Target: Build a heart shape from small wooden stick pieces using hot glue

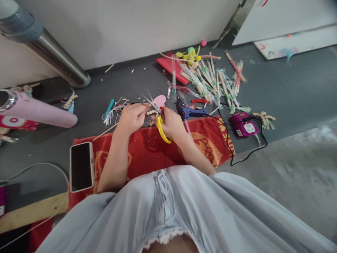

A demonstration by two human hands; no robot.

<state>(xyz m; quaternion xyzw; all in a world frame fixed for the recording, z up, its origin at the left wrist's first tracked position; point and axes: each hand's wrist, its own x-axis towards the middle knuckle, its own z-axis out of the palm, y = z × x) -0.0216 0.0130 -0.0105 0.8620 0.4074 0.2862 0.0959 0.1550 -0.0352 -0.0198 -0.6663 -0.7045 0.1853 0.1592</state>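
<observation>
My right hand (172, 123) grips a pair of yellow-handled scissors (161, 127), blades open and pointing up-left toward a small pink heart-shaped cutout (160, 100). My left hand (132, 117) is closed just left of the blades and pinches a small pale piece that I cannot make out. Both hands hover over the far edge of a red patterned cloth (147, 149) on the dark floor. Pale scraps lie between the hands.
A blue glue gun (188, 111) lies right of my right hand, its black cord running to a purple power block (243, 127). A heap of wrapped sticks (210, 82) and red card lie behind. A phone (81, 166) rests left; a pink roll (39, 113) and steel pipe (56, 58) are further left.
</observation>
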